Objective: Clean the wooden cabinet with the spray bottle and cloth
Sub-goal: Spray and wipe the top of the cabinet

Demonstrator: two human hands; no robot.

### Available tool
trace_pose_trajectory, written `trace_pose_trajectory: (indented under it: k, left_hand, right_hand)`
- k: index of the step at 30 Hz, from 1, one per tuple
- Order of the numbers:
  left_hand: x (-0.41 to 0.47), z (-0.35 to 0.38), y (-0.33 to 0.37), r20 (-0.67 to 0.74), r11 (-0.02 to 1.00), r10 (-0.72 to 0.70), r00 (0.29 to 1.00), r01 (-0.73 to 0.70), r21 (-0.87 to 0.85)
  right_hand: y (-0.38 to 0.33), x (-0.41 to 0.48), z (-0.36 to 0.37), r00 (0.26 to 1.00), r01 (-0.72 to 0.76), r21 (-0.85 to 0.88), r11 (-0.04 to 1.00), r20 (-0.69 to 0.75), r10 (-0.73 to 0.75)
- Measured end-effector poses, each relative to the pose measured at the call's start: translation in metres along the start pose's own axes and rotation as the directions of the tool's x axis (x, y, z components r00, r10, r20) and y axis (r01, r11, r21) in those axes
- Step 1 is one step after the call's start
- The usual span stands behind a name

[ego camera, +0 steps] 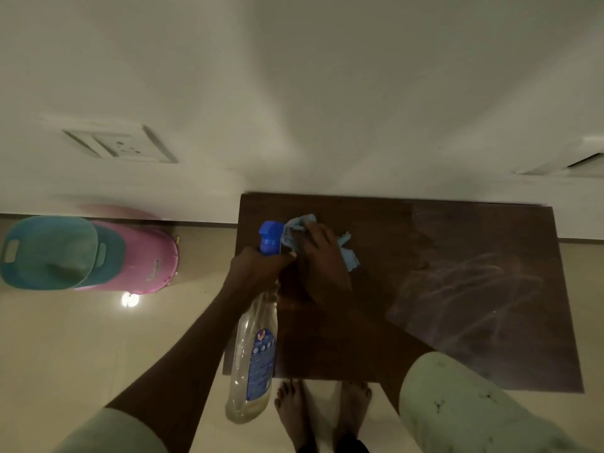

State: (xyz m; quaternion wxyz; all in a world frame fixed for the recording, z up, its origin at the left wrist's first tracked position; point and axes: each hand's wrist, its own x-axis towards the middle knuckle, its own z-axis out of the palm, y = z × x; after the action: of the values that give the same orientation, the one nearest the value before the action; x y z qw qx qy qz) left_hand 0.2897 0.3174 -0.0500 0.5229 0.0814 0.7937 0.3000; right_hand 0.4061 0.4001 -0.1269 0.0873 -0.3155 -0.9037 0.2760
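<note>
Head view, dim light, some blur

Left fingers [281,258] curled tight round the neck of the spray bottle [258,354], just under its blue nozzle [270,237]. Left hand [258,268] holds the bottle nozzle-end toward the wall, clear body slanting back toward the person, pale liquid in the low end, blue label facing up. Bottle sits over the left edge of the cabinet [457,338], partly over the floor.

Right fingers [312,232] lie fairly straight on the blue cloth [349,261], pressing it down on the cabinet top. Right hand [322,256] covers most of the cloth; crumpled ends stick out beyond the fingertips and at the right side. Cloth sits at the far left part of the top, just beside the nozzle. The two hands touch or nearly touch; cannot tell which.

Cabinet top dark brown wood, set against the wall. Pale swirled streaks [467,282] across its right half.

Pale green sleeves [457,410] on both arms. Two bare feet [294,410] on the tiled floor at the near edge of the cabinet.

Left, well apart: teal tub [49,253] nested in a pink tub [140,256], both tipped on their sides against the wall. Bright light spot [130,299] on the floor just below them. Wall socket [121,143] above
</note>
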Motion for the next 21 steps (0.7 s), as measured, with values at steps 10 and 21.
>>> trace_pose_trajectory:
  k: [10,21]
  left_hand:
    - [-0.020,-0.007,-0.032,0.004,0.995,-0.098,0.995,0.098,-0.016]
    - [-0.041,0.008,-0.046,0.030,0.997,-0.058,0.998,0.057,0.048]
  right_hand:
    - [-0.028,-0.152,0.008,0.918,-0.393,-0.202,0.897,-0.144,0.370]
    - [0.020,-0.184,-0.017,0.984,-0.176,-0.231,0.957,-0.031,0.173]
